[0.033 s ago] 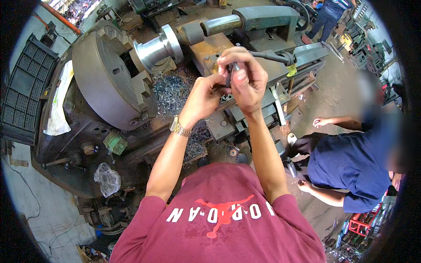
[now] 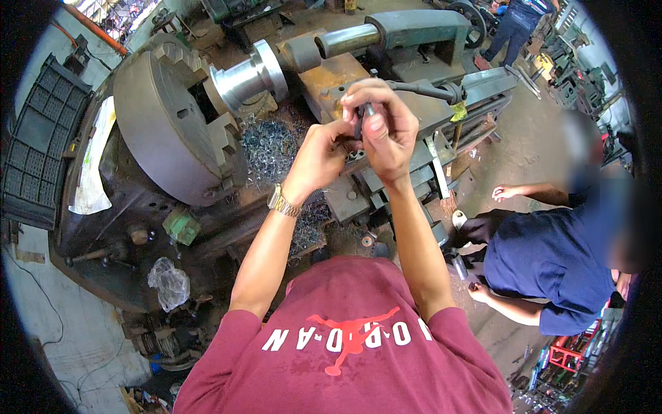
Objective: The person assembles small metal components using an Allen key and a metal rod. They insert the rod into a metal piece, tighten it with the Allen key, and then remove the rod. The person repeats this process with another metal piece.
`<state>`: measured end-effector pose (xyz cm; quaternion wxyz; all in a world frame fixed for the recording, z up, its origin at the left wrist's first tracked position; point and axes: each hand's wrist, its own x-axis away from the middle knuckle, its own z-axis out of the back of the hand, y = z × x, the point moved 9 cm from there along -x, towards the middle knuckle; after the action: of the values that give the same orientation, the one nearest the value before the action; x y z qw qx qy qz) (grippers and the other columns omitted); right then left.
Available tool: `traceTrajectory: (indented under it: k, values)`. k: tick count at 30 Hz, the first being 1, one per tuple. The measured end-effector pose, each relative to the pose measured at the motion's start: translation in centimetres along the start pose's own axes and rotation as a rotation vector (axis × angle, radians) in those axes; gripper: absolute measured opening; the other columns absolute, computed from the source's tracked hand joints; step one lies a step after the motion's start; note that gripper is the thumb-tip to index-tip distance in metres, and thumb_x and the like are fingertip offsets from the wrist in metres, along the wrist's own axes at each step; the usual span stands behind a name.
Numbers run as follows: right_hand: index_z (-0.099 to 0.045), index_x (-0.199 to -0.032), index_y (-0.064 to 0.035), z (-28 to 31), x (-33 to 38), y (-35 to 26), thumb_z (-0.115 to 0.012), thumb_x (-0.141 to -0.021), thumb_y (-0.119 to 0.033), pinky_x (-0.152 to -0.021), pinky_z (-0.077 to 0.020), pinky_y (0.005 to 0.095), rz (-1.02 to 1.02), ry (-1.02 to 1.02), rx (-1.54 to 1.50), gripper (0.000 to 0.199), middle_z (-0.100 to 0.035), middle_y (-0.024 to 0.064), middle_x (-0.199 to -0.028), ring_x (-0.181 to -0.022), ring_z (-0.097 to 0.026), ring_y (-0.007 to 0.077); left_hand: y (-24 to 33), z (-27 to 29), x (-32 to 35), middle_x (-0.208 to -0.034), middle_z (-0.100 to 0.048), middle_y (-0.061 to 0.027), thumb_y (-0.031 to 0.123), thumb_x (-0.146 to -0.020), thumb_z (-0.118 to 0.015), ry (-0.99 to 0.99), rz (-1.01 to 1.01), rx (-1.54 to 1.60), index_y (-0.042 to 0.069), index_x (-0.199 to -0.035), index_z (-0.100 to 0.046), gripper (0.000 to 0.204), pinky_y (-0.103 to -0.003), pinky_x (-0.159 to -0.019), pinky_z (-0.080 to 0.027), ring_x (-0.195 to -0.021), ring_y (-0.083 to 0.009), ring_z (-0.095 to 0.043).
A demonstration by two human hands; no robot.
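In front of my chest my two hands meet over the lathe's carriage. Between the fingers of my left hand [image 2: 321, 153] and right hand [image 2: 390, 141] sits a small dark metal piece [image 2: 358, 127]. A silvery, rod-like end shows beside my right thumb; my fingers cover the rest, so its exact kind is unclear. Both hands are closed on it. Left of them a shiny flanged metal workpiece [image 2: 241, 81] is clamped in the big lathe chuck [image 2: 162, 124]. Just behind my right hand lies a dark lever handle [image 2: 427, 87].
Curled metal chips [image 2: 270, 153] heap below the workpiece. The tailstock [image 2: 420, 31] stands at the far side. A crumpled plastic bag [image 2: 169, 283] hangs at the lathe's near left. On the right a person in a navy shirt [image 2: 534, 259] is close by; another person [image 2: 514, 31] stands farther back.
My hands have shifted very slightly toward me, with the small metal piece still between the fingers. Nothing else has visibly moved.
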<state>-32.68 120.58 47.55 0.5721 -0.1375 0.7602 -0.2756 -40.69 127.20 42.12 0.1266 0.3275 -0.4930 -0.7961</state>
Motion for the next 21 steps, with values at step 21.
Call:
traceTrajectory:
  k: [21]
  values:
    - [-0.061, -0.079, -0.001, -2.1, -0.5, 6.3, -0.039, -0.108, -0.051, -0.04, -0.0338, 0.0266, -0.665, -0.238, -0.929, 0.061, -0.057, 0.0093, -0.058, -0.041, -0.044, 0.0112, -3.3, 0.0, 1.4, -0.092, -0.075, -0.011, -0.01, -0.076, -0.075, 0.21, 0.01, -0.196, -0.004, -0.09, -0.073, 0.016, -0.031, -0.083, -0.055, -0.088, -0.0172, -0.071]
